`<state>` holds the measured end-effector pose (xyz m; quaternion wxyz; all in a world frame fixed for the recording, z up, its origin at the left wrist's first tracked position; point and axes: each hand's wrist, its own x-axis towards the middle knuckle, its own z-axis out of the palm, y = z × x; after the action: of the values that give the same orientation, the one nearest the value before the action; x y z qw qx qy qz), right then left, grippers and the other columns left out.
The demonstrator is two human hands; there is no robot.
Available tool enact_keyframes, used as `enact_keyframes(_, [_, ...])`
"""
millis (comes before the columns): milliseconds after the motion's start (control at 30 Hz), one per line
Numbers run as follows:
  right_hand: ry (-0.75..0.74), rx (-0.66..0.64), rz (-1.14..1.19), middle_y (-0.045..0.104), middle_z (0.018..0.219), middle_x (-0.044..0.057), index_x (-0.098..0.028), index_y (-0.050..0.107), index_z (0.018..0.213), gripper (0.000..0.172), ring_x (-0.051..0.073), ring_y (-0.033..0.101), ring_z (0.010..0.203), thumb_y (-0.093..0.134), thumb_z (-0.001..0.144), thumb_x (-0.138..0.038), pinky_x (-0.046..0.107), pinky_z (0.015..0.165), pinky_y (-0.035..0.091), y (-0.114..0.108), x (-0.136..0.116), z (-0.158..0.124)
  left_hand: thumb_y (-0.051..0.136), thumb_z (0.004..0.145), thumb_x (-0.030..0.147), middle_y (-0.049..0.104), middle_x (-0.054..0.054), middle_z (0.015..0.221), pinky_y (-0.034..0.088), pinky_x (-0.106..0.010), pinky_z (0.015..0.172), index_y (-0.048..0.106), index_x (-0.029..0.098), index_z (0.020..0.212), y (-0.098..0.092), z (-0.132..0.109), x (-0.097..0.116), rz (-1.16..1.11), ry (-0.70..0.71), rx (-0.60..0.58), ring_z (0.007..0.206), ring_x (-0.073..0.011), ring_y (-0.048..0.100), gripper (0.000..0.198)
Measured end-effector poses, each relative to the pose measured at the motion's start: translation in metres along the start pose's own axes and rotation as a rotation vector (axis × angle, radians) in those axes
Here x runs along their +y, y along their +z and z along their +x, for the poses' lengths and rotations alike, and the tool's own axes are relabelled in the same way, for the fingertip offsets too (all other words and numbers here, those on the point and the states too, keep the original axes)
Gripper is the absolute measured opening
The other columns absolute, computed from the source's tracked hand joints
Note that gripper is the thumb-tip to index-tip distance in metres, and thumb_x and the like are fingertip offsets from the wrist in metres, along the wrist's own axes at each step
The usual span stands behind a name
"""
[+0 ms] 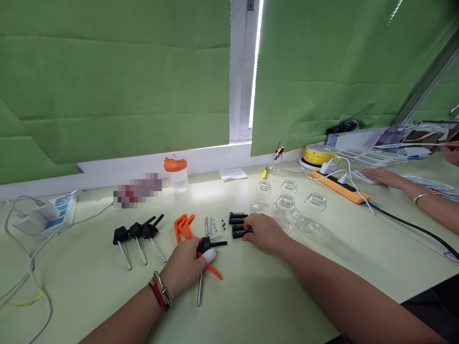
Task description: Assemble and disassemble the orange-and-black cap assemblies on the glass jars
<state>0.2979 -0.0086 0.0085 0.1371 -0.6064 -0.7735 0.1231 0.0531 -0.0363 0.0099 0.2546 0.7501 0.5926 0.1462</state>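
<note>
- A black plastic head point(205, 245) on a steel rod point(200, 290) is pinched in the left hand point(184, 264), above an orange bent plastic strip point(215, 272).
- The right hand's point(263, 231) fingers are curled at black slotted cylinders point(236, 221); whether one is gripped cannot be made out.
- A cylinder is apparently being picked out; a grip on one alone seems called for.
- Silver screws point(207, 226) are laid between the hands, clear glass jars point(286, 203) beyond the right.

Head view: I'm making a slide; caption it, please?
Left hand holds a black-topped rod; right hand touches black parts near clear jars.
</note>
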Motion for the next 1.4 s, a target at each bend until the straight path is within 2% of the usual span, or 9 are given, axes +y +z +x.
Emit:
enact_keyframes(167, [-0.015,0.047,0.025,0.058,0.084,-0.001,-0.020,0.056,0.070,0.017,0.014,0.053,0.075,0.070,0.065,-0.029,0.024,0.059,0.035,-0.001,0.002,0.000,0.045,0.076,0.054,0.049,-0.002,0.063,0.031,-0.026,0.049,0.043,0.019,0.065,-0.001,0.000,0.000,-0.026,0.003,-0.013,0.055,-0.0177,0.046,0.036])
enact_keyframes(300, [-0.073,0.079,0.091,0.056,0.105,0.004,-0.020,0.059,0.088,0.032,0.021,0.052,0.096,0.073,0.061,-0.032,0.030,0.077,0.041,0.001,0.004,0.001,0.046,0.076,0.054,0.050,-0.002,0.063,0.031,-0.026,0.049,0.044,0.019,0.065,-0.001,0.000,0.000,-0.037,0.004,-0.007,0.056,-0.0179,0.046,0.036])
enact_keyframes(367, [-0.108,0.073,0.121,0.047,0.125,0.008,-0.021,0.055,0.109,0.053,0.026,0.043,0.114,0.072,0.062,-0.039,0.035,0.091,0.038,0.003,0.005,0.001,0.047,0.075,0.053,0.050,-0.002,0.062,0.031,-0.026,0.049,0.045,0.019,0.065,-0.001,0.000,-0.001,-0.047,0.011,0.008,0.056,-0.0179,0.046,0.036])
enact_keyframes(433, [-0.130,0.047,0.119,0.030,0.141,0.010,-0.021,0.042,0.128,0.073,0.030,0.027,0.129,0.066,0.066,-0.049,0.041,0.101,0.029,0.007,0.005,0.002,0.048,0.075,0.052,0.050,-0.002,0.062,0.031,-0.027,0.049,0.046,0.019,0.065,0.000,0.001,-0.002,-0.063,0.015,0.014,0.055,-0.0177,0.046,0.035])
enact_keyframes(500, [-0.153,0.020,0.086,0.018,0.148,0.011,-0.017,0.029,0.138,0.080,0.030,0.013,0.135,0.053,0.074,-0.059,0.044,0.106,0.020,0.012,0.004,0.004,0.049,0.075,0.051,0.051,-0.002,0.061,0.030,-0.027,0.049,0.047,0.019,0.064,0.000,0.001,-0.003,-0.074,0.021,0.015,0.055,-0.0177,0.046,0.034])
enact_keyframes(600, [-0.189,-0.002,0.013,0.010,0.150,0.012,-0.013,0.019,0.142,0.074,0.029,0.005,0.137,0.030,0.085,-0.059,0.047,0.109,0.010,0.020,-0.001,0.007,0.048,0.075,0.051,0.053,-0.003,0.062,0.031,-0.027,0.050,0.048,0.019,0.065,0.001,0.001,-0.004,-0.061,0.037,0.019,0.056,-0.0185,0.048,0.034])
enact_keyframes(733, [-0.195,-0.034,-0.055,0.012,0.150,0.011,-0.015,0.017,0.143,0.071,0.031,0.008,0.136,0.018,0.088,-0.059,0.049,0.108,0.010,0.028,-0.006,0.013,0.046,0.076,0.051,0.052,-0.002,0.063,0.031,-0.027,0.050,0.045,0.019,0.065,0.000,0.001,-0.001,-0.004,0.032,0.008,0.057,-0.0187,0.048,0.034])
enact_keyframes(1167, [-0.255,0.020,-0.121,0.024,0.147,0.010,-0.015,0.024,0.141,0.069,0.029,0.020,0.134,0.018,0.088,-0.058,0.044,0.107,0.018,0.033,0.003,0.043,0.048,0.076,0.049,0.053,-0.001,0.063,0.032,-0.026,0.050,0.047,0.019,0.068,-0.001,0.000,-0.001,0.024,0.024,-0.006,0.057,-0.0175,0.048,0.031])
enact_keyframes(1400, [-0.252,0.029,-0.116,0.025,0.147,0.010,-0.015,0.023,0.141,0.068,0.029,0.020,0.134,0.018,0.088,-0.058,0.044,0.107,0.018,0.031,0.003,0.042,0.051,0.074,0.049,0.052,-0.001,0.063,0.032,-0.026,0.049,0.048,0.018,0.068,-0.001,-0.001,-0.001,-0.028,0.015,-0.017,0.056,-0.0169,0.048,0.032])
